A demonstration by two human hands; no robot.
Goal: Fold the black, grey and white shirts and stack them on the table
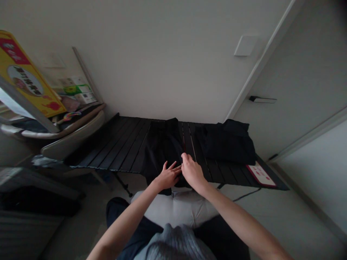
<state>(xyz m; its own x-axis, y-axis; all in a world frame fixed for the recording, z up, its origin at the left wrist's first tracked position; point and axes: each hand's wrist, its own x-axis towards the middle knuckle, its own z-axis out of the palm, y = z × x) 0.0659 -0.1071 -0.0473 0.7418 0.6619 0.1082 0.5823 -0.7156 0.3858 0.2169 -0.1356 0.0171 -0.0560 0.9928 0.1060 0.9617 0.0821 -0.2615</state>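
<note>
View: we look forward and down past 2 bare forearms at a black slatted table (119, 144), with a white wall beyond it.

Left hand (168, 176): open, palm down, fingers spread, with the fingertips resting on the cloth and nothing gripped.

Right hand (192, 172): just beside the left hand, with its fingers drawn together and tips pressing down on the cloth. We cannot tell whether they pinch it.

Black garment (162, 148): lies directly under and ahead of both hands, running away from them across the table. Its near end drops over the table edge below the hands. Its folds are too dark for us to tell its exact type.

Handling: we judge that flat palms and light fingertips suit this soft cloth best, keeping it smooth without bunching it.

To the right of the right hand: a folded pile of dark clothing (226, 142) sits on the table, and a red-and-white card (261, 174) lies farther right, near the table's corner.

To the left of the left hand: a pale chair (73, 133) stands beside the table, with a yellow printed board (27, 76) beyond it.
</note>
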